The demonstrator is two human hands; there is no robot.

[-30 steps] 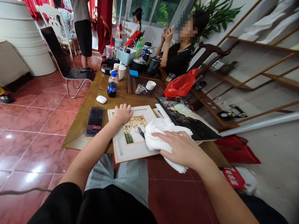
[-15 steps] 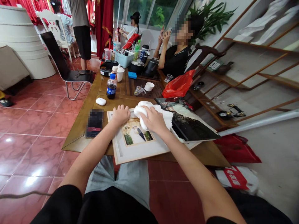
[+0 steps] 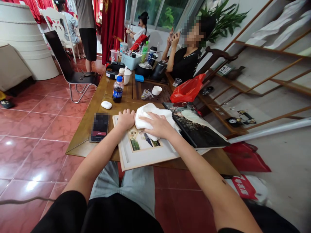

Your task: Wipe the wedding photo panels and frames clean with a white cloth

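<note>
A picture frame with a pale mat and a wedding photo lies flat at the table's near edge. My left hand rests on its upper left part, fingers apart. Over the photo, my right hand presses on a bunched white cloth, its fingers spread across it. The cloth and hand hide the upper part of the photo. Right of them, a dark photo album or panel lies partly over the frame's side.
A phone, a white earbud case and a cola bottle stand left on the wooden table. Farther back are a paper cup, a red plastic bag and a seated person holding a phone. Wooden shelves line the right.
The white cloth has spread out from a tight bundle under my right hand, whose fingers have opened more over it. My left hand stays on the frame.
</note>
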